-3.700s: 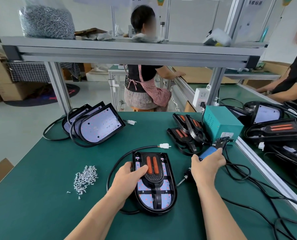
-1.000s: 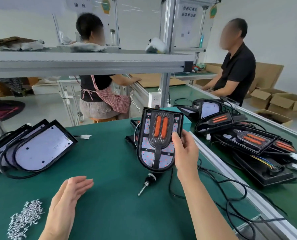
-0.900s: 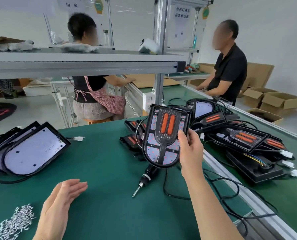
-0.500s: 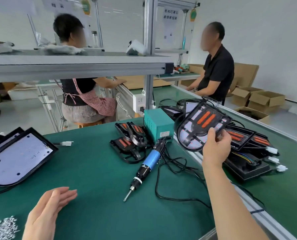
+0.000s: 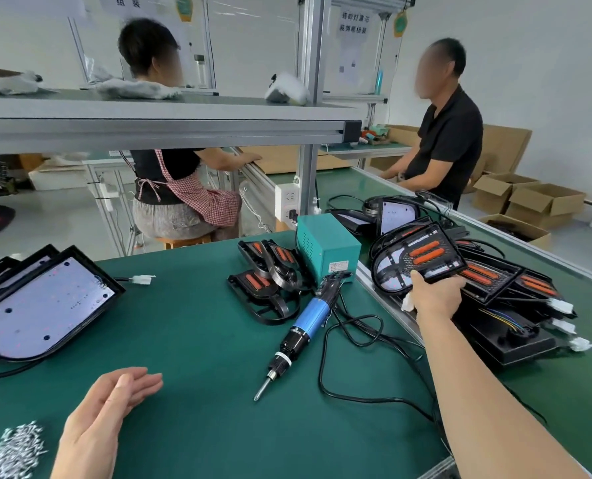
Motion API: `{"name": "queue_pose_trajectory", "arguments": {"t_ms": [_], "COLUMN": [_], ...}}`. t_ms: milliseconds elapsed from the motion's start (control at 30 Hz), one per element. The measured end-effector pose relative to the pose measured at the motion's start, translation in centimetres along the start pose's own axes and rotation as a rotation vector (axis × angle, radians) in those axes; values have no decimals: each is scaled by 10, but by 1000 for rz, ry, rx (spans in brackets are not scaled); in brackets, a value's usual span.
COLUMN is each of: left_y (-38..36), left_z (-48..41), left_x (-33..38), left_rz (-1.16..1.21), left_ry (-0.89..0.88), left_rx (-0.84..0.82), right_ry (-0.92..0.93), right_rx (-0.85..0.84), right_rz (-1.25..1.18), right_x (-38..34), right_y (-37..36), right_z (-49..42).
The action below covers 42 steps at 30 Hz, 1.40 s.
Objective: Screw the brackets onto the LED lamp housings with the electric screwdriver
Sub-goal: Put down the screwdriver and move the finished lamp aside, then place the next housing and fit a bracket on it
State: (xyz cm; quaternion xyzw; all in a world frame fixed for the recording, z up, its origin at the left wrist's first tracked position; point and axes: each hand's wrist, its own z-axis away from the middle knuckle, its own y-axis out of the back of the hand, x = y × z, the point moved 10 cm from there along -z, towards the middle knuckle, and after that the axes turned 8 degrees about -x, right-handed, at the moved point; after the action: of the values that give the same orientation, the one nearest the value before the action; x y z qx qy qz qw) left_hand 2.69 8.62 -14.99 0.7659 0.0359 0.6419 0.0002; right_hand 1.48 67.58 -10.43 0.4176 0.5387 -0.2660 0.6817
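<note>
While the right hand [image 5: 432, 299] grips it by its near edge, thumb on the top face and fingers curled beneath, the LED lamp housing [image 5: 391, 271] is held tilted over the stack of housings [image 5: 515, 305] on the bench to the right, just past the metal rail of the green table [image 5: 191, 340]. Whether it touches the stack cannot be told. Its black bracket [image 5: 425, 252], with two orange strips, faces up.

On the table's middle lies the electric screwdriver [image 5: 304, 326], blue-bodied, its bit pointing toward the near edge, and its black cable [image 5: 353, 340] loops to the right of it. Just behind the tool's rear end stands a teal box [image 5: 325, 250], with loose brackets [image 5: 266, 274] heaped beside it to the left.

The left hand [image 5: 104, 420] hovers over the mat at the lower left, fingers straight and together, holding nothing. Near it, in the corner, lies a heap of screws [image 5: 11, 454]. Further back on the left rest housings without brackets [image 5: 42, 305], pale boards up.
</note>
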Motion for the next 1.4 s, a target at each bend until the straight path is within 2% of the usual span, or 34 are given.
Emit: {"name": "queue_pose_trajectory", "arguments": {"t_ms": [233, 500, 600, 733, 900, 1100, 1300, 1400], "left_y": [-3, -4, -5, -6, -7, -12, -14, -14], "left_z": [1, 3, 3, 2, 3, 7, 12, 14], "left_x": [3, 6, 6, 6, 3, 12, 20, 23], "left_rz": [25, 34, 37, 61, 71, 49, 21, 0], "left_ry": [8, 19, 20, 16, 33, 59, 93, 113], "left_rx": [-18, -32, -38, -31, -23, -39, -36, -32], "right_ry": [-80, -47, -2, 143, 352, 398, 417, 465], "right_rx": [-150, -68, -30, -87, -282, -606, -919, -986], "right_rz": [-119, -224, -219, -245, -290, -282, -84, 75], "right_x": [0, -2, -8, -29, -56, -55, -36, -23], "right_y": [-24, -15, -13, -34, -81, -158, -228, -246], "right_z": [-7, 26, 47, 86, 152, 249, 323, 343]}}
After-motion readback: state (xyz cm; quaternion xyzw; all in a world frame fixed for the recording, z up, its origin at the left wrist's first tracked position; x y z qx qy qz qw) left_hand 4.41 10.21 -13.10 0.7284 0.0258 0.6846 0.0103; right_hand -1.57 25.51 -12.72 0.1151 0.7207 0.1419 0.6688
